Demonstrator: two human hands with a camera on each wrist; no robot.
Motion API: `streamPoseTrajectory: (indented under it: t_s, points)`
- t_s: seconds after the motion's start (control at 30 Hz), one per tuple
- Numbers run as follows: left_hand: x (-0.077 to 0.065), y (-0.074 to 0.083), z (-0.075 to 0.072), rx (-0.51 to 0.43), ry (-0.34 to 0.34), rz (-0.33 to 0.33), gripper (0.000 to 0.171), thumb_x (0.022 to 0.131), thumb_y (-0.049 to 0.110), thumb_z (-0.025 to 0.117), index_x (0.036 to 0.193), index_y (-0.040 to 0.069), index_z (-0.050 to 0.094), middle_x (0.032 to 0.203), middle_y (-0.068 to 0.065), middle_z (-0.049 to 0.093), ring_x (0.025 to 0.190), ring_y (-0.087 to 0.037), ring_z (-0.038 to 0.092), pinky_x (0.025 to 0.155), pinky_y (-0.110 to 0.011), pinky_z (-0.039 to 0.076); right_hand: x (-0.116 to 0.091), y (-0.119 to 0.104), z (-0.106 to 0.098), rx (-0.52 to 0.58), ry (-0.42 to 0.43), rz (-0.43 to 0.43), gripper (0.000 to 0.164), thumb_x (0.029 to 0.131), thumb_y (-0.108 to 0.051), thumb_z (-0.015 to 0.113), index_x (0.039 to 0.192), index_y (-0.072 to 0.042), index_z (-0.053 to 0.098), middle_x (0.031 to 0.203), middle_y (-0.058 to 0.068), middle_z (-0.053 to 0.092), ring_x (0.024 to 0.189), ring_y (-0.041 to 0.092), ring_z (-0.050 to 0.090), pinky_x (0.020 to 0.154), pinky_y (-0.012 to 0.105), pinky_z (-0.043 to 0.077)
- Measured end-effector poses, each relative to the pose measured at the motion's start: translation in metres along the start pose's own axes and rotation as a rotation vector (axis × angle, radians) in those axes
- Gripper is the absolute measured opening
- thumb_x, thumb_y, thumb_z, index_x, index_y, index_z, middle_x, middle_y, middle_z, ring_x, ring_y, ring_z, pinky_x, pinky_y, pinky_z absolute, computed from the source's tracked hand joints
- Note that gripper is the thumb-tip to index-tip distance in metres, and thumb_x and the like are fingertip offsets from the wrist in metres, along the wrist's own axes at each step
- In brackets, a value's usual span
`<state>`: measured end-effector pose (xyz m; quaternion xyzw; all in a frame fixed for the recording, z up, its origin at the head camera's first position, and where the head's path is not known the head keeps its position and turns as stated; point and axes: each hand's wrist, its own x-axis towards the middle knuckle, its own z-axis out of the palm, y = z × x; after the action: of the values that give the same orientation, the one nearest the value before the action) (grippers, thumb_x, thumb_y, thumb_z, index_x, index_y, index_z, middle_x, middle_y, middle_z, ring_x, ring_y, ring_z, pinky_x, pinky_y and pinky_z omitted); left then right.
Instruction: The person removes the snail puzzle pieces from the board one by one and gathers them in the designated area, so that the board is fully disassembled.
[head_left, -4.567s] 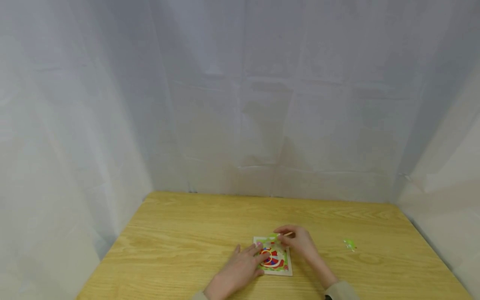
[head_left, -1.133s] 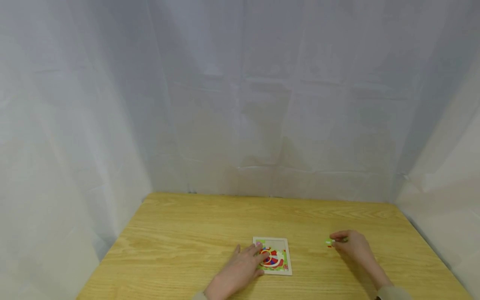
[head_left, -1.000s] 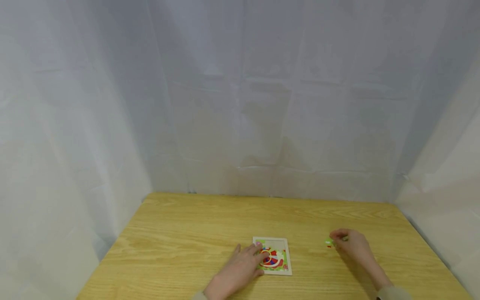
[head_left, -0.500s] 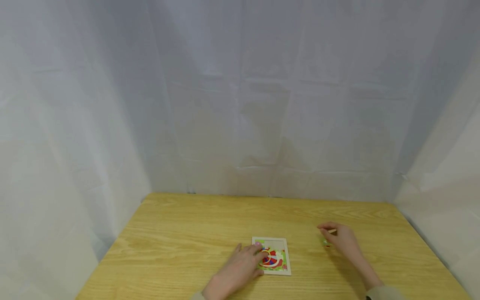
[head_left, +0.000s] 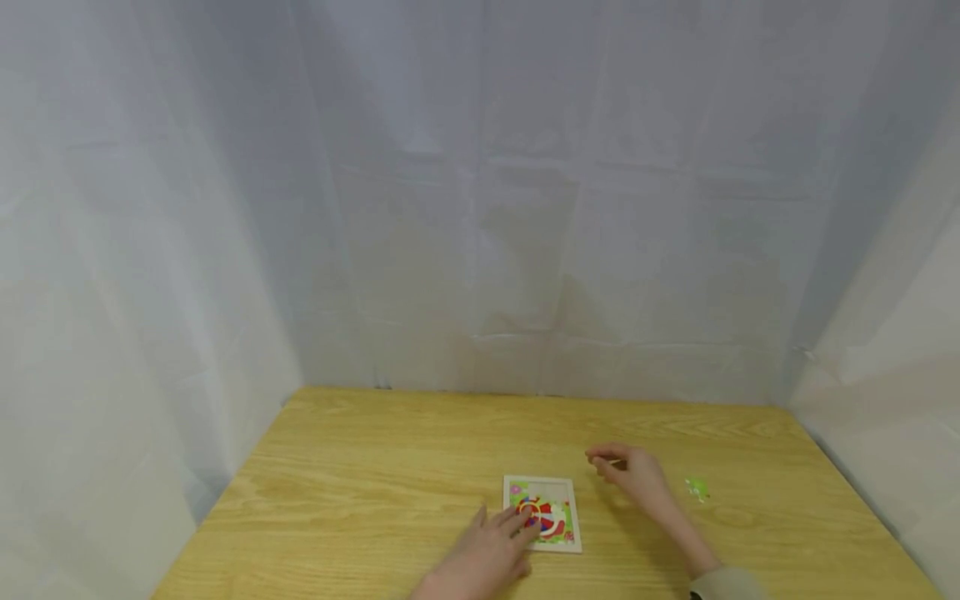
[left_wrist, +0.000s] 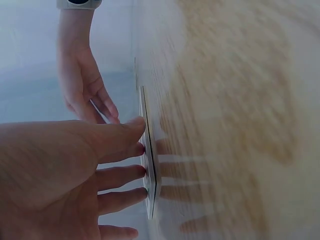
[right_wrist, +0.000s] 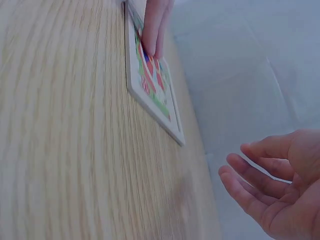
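Observation:
A small square wooden jigsaw puzzle [head_left: 576, 533] with a colourful snail-like picture lies on the table in the head view. Its upper right part shows a bare, pale recess. My left hand [head_left: 487, 554] rests its extended fingertips on the puzzle's left side and picture; the left wrist view shows the fingers [left_wrist: 120, 175] spread along the board's edge. Right of the puzzle, my right hand [head_left: 637, 479] hovers above the table. Its fingers are loosely bent, and the right wrist view shows nothing between them. A green puzzle piece [head_left: 697, 489] lies farther right.
The wood-grain table [head_left: 360, 467] extends to both sides and behind the puzzle. Pale hanging sheets [head_left: 480, 250] enclose its back and sides. The table surface under my right hand is hidden in the head view.
My right hand took a green piece out of the puzzle, set it on the table to the right, released it and moved back left. My left hand has drawn slightly nearer the front edge.

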<state>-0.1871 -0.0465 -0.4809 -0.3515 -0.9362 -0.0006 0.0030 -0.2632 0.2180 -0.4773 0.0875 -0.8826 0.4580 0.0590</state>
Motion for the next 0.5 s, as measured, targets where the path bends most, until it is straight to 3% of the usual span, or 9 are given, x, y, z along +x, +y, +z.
streamPoseTrajectory:
  t_s: [0.13,0.5]
  points:
    - [0.001,0.000,0.000,-0.027,-0.027,-0.002,0.056,0.096,0.044,0.062,0.147,0.022,0.053,0.154,0.000,0.049,0.140,-0.022,0.048,0.108,-0.057,0.045,0.002,-0.006,0.011,0.026,-0.027,-0.063,0.016,0.095,-0.002,0.065,0.108,0.004,0.074,0.103,0.019,0.075,0.085,0.025,0.074,0.070,0.026,0.061]
    - [0.001,-0.001,-0.001,-0.063,-0.041,-0.013,0.056,0.095,0.044,0.064,0.147,0.023,0.054,0.154,0.001,0.048,0.140,-0.023,0.048,0.107,-0.059,0.045,0.005,-0.016,0.031,0.074,-0.110,-0.103,0.018,0.097,-0.005,0.065,0.111,0.004,0.073,0.104,0.020,0.075,0.087,0.028,0.074,0.071,0.028,0.061]
